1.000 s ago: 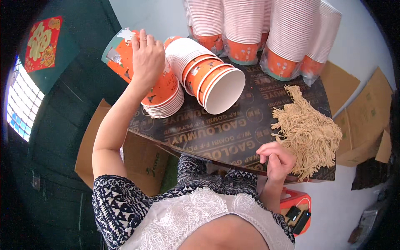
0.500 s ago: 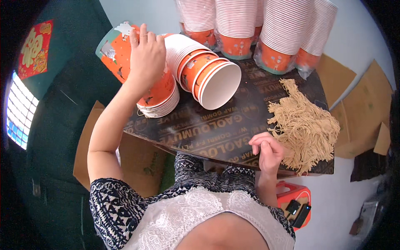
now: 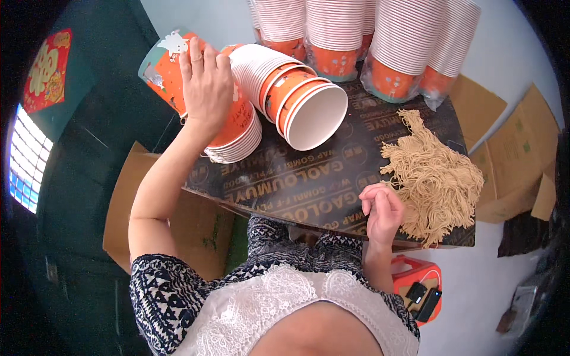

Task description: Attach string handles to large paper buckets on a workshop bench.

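Observation:
My left hand (image 3: 208,89) lies against the side of a stack of orange paper buckets (image 3: 240,121) with white rims, its fingers stretched out and its thumb hidden. The rims of this stack face the table and the green base end points up to the left. Touching it on the right, a second nested stack of orange paper buckets (image 3: 285,95) lies on its side with the white inside of one bucket showing. My right hand (image 3: 382,209) is curled, thumb and fingers together, beside a heap of tan strings (image 3: 439,178); whatever it pinches, if anything, is too small to tell.
Tall bagged stacks of orange buckets (image 3: 337,47) stand along the back of the dark printed board table (image 3: 285,184). Cardboard boxes (image 3: 510,160) lie at the right, and another cardboard box (image 3: 160,219) sits below the left edge. A red stool (image 3: 418,279) bears small black devices.
The left stack, with my left hand on it, has turned and shifted slightly to the right. The lying stack has moved slightly up and right. My right hand stays curled by the strings.

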